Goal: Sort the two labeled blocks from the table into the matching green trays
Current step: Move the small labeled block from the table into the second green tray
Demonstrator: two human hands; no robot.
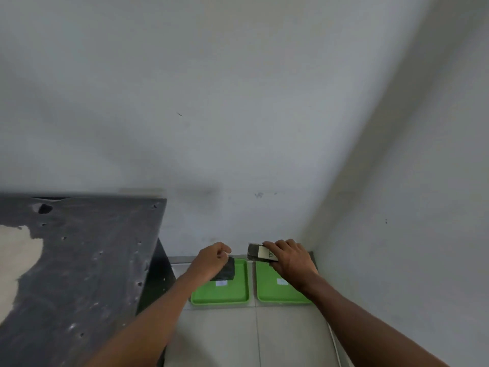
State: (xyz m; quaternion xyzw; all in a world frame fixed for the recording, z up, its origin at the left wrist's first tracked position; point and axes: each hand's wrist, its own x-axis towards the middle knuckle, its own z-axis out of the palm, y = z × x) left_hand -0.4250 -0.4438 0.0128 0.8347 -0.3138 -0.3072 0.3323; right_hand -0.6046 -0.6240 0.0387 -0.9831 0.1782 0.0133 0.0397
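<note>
Two green trays lie side by side on the tiled floor by the wall, each with a small white label inside. My left hand (211, 260) hangs over the left tray (219, 298), fingers curled around a dark block (227, 270) whose lower end is down in the tray. Above the far edge of the right tray (267, 292), my right hand (291, 258) grips a second dark block (258, 251) with a white label facing up. That block is held clear of the tray.
A dark, worn table top (79, 260) with small holes fills the left side, its corner close to my left forearm. White walls meet in a corner just behind the trays. Pale floor tiles (238, 337) lie in front of the trays.
</note>
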